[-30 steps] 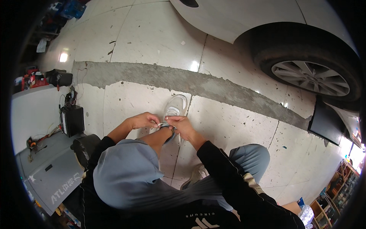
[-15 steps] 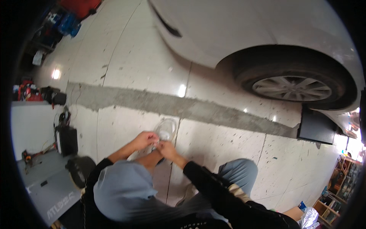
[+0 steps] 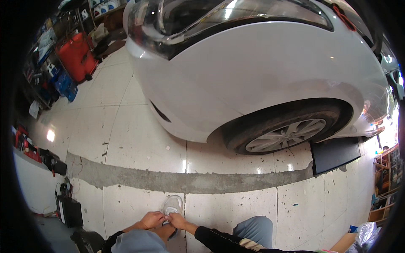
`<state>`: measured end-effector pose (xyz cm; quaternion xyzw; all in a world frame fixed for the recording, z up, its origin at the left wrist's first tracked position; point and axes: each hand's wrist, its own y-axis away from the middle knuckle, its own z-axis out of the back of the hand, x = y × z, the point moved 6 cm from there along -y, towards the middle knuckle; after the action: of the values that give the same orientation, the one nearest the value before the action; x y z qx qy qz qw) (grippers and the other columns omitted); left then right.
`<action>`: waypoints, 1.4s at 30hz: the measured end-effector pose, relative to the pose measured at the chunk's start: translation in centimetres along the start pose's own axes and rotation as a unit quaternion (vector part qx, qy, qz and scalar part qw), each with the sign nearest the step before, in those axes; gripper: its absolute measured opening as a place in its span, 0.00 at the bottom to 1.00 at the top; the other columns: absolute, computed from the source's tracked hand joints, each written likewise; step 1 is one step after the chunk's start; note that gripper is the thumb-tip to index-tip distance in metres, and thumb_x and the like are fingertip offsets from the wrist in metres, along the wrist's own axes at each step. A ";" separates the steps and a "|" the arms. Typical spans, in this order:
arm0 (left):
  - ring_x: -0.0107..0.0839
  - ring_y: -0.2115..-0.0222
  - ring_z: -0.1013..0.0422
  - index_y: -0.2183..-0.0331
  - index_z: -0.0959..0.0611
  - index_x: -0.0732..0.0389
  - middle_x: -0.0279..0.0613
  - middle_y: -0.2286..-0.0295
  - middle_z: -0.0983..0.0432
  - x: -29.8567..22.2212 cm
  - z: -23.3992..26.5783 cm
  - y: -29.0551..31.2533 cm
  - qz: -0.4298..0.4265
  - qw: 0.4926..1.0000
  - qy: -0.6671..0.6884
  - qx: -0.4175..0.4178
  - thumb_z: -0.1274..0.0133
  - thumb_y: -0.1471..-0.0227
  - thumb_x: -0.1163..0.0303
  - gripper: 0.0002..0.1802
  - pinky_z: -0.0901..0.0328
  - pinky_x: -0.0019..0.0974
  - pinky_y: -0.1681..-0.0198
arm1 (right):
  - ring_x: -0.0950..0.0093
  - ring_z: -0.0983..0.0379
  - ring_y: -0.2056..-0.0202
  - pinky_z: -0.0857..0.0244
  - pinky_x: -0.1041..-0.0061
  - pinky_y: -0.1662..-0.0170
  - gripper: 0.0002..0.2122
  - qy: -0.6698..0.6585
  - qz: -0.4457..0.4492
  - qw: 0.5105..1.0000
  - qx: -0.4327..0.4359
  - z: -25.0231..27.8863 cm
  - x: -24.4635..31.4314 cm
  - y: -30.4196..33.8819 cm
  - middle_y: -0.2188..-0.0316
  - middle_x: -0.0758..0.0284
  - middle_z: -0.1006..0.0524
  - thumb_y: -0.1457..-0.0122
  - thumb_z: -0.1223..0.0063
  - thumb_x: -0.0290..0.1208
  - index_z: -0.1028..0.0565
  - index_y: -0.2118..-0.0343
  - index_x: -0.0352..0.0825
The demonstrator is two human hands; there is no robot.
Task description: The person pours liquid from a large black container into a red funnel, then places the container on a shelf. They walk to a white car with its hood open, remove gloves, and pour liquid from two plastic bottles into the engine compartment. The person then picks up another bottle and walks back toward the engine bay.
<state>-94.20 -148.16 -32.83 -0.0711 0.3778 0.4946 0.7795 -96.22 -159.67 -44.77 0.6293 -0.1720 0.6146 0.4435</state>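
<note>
A pale grey-white sneaker is on my foot, on the floor at the lower middle. My left hand reaches it from the left, its fingers pinched at the laces. From the right, my right hand comes in with fingers closed at the same spot, its fingertips against those of the left. Both hands grip the shoelaces, over the top of the shoe near the ankle; the strands are mostly hidden by my fingers. My knees in blue-grey trousers are bent on either side.
A white car stands ahead, its front wheel at the right. A rough grey cement strip crosses the tiled floor. At left are a black battery-like box and a red case; wooden shelves stand at right.
My view has tilted up, so more of the car shows and my hands and shoe sit lower in the picture. Both hands stay together at the shoe.
</note>
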 end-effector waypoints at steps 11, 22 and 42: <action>0.25 0.72 0.24 0.67 0.14 0.64 0.38 0.72 0.19 4.7 -5.1 2.6 0.282 0.861 0.408 -0.113 0.41 0.46 0.73 0.05 0.28 0.29 0.68 | 0.85 0.38 0.80 0.50 0.83 0.81 0.10 -0.458 -0.232 0.858 0.021 -1.9 -4.2 1.0 0.78 0.74 0.26 0.37 0.43 0.34 0.21 0.69 0.33; 0.33 0.63 0.25 0.68 0.14 0.57 0.38 0.67 0.22 4.0 -5.1 1.1 0.045 0.972 0.217 -0.083 0.43 0.46 0.72 0.04 0.30 0.34 0.59 | 0.72 0.25 0.72 0.34 0.73 0.72 0.08 -0.106 -0.020 0.985 0.135 1.3 0.6 1.0 0.72 0.66 0.22 0.38 0.47 0.29 0.20 0.62 0.31; 0.45 0.67 0.25 0.63 0.17 0.61 0.45 0.67 0.23 -0.6 -0.1 0.0 0.009 0.997 0.075 -0.021 0.48 0.47 0.76 0.09 0.30 0.44 0.64 | 0.58 0.26 0.69 0.31 0.62 0.67 0.04 0.298 0.224 0.919 -0.131 6.5 12.2 5.2 0.72 0.60 0.27 0.52 0.46 0.26 0.27 0.73 0.33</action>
<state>-94.37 -148.66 -32.57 -0.1209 0.4248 0.5031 0.7428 -93.88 -163.54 -30.65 0.2983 -0.2475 0.8290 0.4032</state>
